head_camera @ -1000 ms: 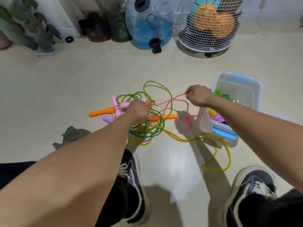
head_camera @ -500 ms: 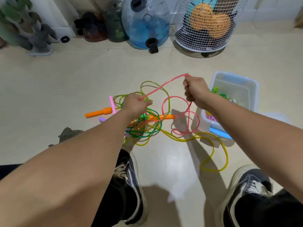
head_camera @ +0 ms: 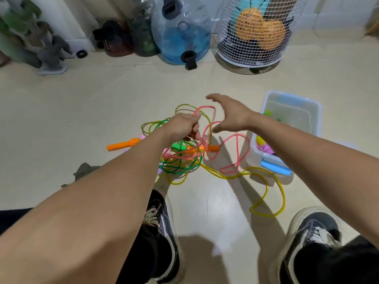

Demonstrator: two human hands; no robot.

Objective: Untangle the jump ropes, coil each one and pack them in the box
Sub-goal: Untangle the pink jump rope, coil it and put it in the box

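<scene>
Jump ropes are lying in one tangled heap on the floor, between the person's shoes and just left of the box. The pink rope is looping through the green rope and the yellow rope, whose long loop is trailing toward the right shoe. An orange handle is projecting from the left of the heap; a second orange handle is showing near its middle.

The cords are appearing thin, light, smooth and limp, so they are likely sliding easily over one another but springing back into loops when released. A handle is judged the best holding point, since a free end can be drawn out through the knots; a pinch on the cord itself is likely slipping.

The left hand is gripping a raised loop of the pink rope, fingers curled round it. The right hand is hovering just beside that loop, fingers spread and holding nothing.

The box is already containing some coloured items at its near end. A wire basket and a water jug are standing well apart by the far wall
</scene>
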